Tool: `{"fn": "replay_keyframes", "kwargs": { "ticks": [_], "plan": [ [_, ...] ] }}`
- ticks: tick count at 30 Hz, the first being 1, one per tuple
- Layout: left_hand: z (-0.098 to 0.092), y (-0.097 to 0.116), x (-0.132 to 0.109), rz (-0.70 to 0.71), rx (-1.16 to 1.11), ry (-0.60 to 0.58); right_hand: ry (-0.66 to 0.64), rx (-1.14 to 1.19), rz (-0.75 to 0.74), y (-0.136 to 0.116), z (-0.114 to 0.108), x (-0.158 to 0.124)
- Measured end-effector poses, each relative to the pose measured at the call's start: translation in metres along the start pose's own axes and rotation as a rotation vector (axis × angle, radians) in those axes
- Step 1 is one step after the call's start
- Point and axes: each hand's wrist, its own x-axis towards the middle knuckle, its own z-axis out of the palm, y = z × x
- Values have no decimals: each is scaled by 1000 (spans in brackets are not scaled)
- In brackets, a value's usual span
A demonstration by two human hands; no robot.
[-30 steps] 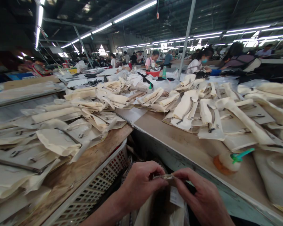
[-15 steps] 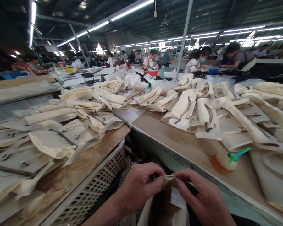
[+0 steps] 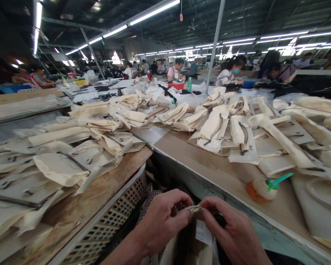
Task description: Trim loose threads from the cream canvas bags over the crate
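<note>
At the bottom middle, my left hand (image 3: 165, 222) and my right hand (image 3: 231, 228) pinch the top edge of a cream fabric piece (image 3: 169, 252) from either side. The fingertips are close together on a narrow strip of its rim. The piece looks like an unfinished bag, hanging down over my lap and partly hidden by my hands. A white printed label (image 3: 203, 232) shows on its inner side, just left of my right hand.
Cream pieces with dark zippers (image 3: 63, 162) lie heaped on the left wooden table; more (image 3: 213, 127) cover the right table. A green-nozzled glue bottle (image 3: 260, 189) stands near the right table's edge. A white plastic basket (image 3: 113, 217) sits below left. Several people work farther back.
My right hand has shifted slightly left, bringing its fingertips closer to those of my left hand. The label has moved a little left with the fabric.
</note>
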Motion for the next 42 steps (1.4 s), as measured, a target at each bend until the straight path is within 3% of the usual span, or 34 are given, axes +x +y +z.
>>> {"fn": "replay_keyframes", "kwargs": {
  "ticks": [6,12,18,25,28,37,42],
  "plan": [
    [-3,1,0,74,56,8,26,37,63,-1,4,0],
    [-1,-7,2,123,24,8,-8,95,-23,3,1,0],
    [3,-6,6,133,-6,34,-106,206,113,0,-5,7],
    [9,-7,8,-25,-194,108,-142,351,293,-11,0,8],
    [9,-7,7,-74,-254,95,-123,330,286,-15,6,6],
    [0,-7,-4,-47,-181,90,-65,365,278,-14,16,9],
    [1,-8,-15,-152,-300,89,-76,406,344,-17,19,9]
  ]
}}
